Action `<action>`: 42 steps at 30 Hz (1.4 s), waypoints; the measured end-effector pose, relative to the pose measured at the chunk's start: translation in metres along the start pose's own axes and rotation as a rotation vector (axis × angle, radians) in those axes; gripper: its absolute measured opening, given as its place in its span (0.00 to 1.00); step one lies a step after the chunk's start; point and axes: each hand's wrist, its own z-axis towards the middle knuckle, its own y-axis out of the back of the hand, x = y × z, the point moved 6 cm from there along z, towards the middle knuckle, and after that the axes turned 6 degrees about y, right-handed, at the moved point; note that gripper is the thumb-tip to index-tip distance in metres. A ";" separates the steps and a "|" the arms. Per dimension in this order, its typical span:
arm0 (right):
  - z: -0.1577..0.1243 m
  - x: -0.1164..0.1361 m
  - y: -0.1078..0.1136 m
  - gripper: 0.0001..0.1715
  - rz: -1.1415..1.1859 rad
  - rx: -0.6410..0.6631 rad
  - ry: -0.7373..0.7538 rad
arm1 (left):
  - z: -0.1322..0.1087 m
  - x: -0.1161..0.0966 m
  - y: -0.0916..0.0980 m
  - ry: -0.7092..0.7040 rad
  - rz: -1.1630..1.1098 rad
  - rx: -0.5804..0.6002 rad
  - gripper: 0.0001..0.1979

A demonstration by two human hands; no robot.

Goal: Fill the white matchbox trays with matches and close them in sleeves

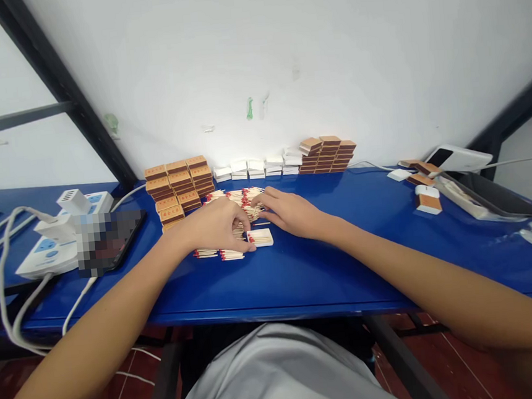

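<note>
A loose pile of red-tipped matches (240, 200) lies on the blue table (300, 271). Just in front of it sits a small open white matchbox tray (260, 238) with matches in it. My left hand (217, 225) is curled, its fingertips pinching at the tray's left end and on some matches. My right hand (290, 211) lies over the pile's right side, fingers bent down onto the matches. More matches (217, 253) lie spread under the left hand.
Stacks of brown matchboxes (180, 185) stand at the back left, another stack (327, 154) at the back right, with white inner trays (256, 167) between. A power strip (59, 239), a dark phone (115, 237) and cables lie left. Loose boxes (428, 199) and a tablet lie right.
</note>
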 end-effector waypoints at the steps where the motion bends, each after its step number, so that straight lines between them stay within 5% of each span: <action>1: 0.002 -0.001 -0.001 0.14 -0.024 -0.008 0.006 | 0.000 0.000 0.000 0.004 0.001 0.003 0.15; 10: 0.004 -0.005 -0.001 0.03 -0.026 -0.032 0.007 | -0.001 -0.003 0.001 0.002 -0.002 0.002 0.14; 30: -0.009 -0.003 -0.004 0.07 0.131 0.137 -0.048 | 0.000 -0.004 0.002 -0.015 0.015 -0.014 0.15; 35: -0.013 -0.006 0.013 0.07 0.069 0.082 -0.075 | 0.001 -0.001 0.001 -0.001 0.023 -0.032 0.15; 42: -0.019 0.026 0.018 0.05 0.121 0.128 0.034 | 0.002 0.002 -0.001 -0.018 0.027 -0.038 0.16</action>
